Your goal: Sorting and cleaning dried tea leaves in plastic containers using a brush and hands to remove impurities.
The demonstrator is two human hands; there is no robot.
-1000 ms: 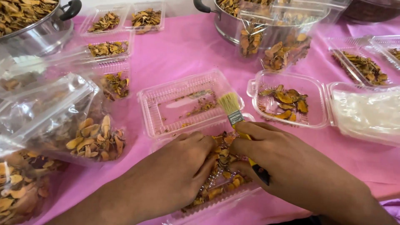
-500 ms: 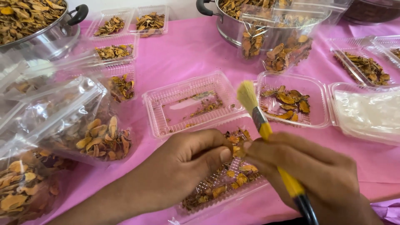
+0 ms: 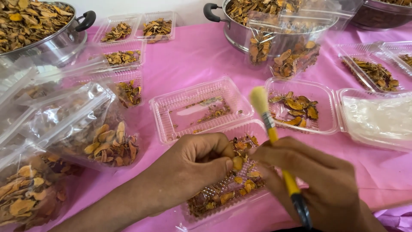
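Two hands low over the pink-covered desk (image 3: pixel 193 56), both above a clear plastic tray (image 3: pixel 216 199) part-filled with dried orange-brown slices. Left hand (image 3: pixel 193 161) curled, thumb and forefinger pinching one yellow slice (image 3: pixel 237 163) just over the tray's middle. Right hand (image 3: pixel 317 180) closed round the yellow handle of a small brush (image 3: pixel 270 126), pale bristles pointing up and away, clear of the slice.

Judged from the spread: well under way, far from finished. Just beyond the left hand, an open ribbed tray (image 3: pixel 199 109) holding only crumbs and a few scraps. Beyond the right hand, another tray (image 3: pixel 296 107) with a handful of slices. Right of that, a tray of white material (image 3: pixel 377 118). Farther off, several small trays (image 3: pixel 137 30) already filled, and two steel pots (image 3: pixel 38 30) (image 3: pixel 244 25) heaped with slices. Left of the left hand, clear bags (image 3: pixel 98 137) stuffed with more.

Little open room: bags crowding the left forearm's side, trays touching or nearly touching ahead and to the right. Bare pink cloth only in a strip running away from the hands between the small trays and the nearer pot, and a patch right of the right hand. Near edge of the desk just under the wrists, the tray in hand close to it
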